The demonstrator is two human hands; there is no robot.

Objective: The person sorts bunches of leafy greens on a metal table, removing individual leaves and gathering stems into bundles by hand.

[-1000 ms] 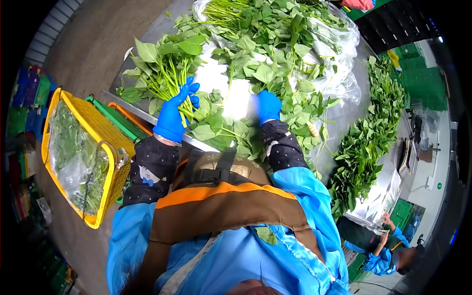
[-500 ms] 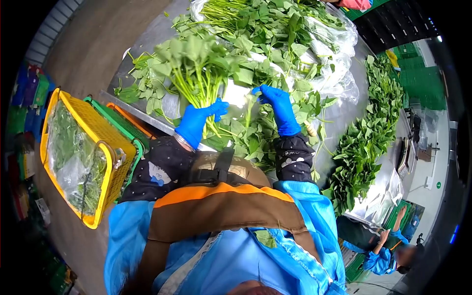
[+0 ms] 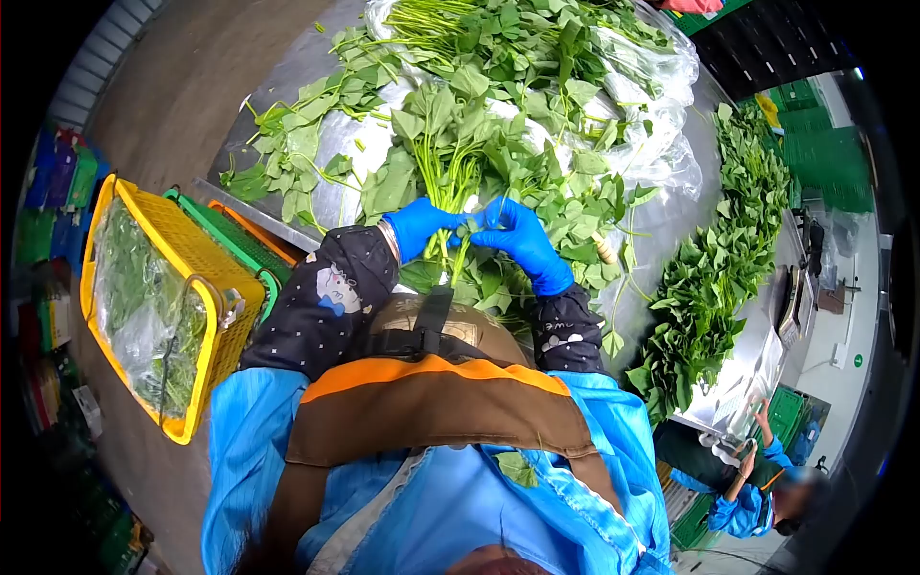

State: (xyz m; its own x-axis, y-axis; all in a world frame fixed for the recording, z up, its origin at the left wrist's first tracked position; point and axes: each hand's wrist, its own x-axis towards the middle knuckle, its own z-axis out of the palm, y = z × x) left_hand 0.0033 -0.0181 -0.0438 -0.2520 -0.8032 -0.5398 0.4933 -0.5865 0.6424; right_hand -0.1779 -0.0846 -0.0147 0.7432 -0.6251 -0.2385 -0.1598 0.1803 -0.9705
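Observation:
A bunch of leafy green stems [image 3: 448, 163] stands upright in front of my body, over the metal table [image 3: 331, 149]. My left hand [image 3: 420, 230], in a blue glove, is closed round the lower stems. Beside it on the right, my right hand [image 3: 517, 241], also gloved in blue, has its fingers bent together at the stem ends and touches the bunch; a small stem piece shows below its fingertips. Loose leafy greens [image 3: 297, 144] lie around both hands. A plastic bag [image 3: 661, 144] lies among more greens at the upper right.
On the left is a yellow crate [image 3: 230, 335] holding bagged greens, with a green crate [image 3: 230, 235] beside it. A long row of greens [image 3: 714, 268] lies on the right. A co-worker [image 3: 743, 508] is at the lower right, and a pink sleeve [image 3: 692, 5] shows at the top.
My left hand has carried the bunch from the left to the middle, turning it more upright. My right hand has come in against its stems.

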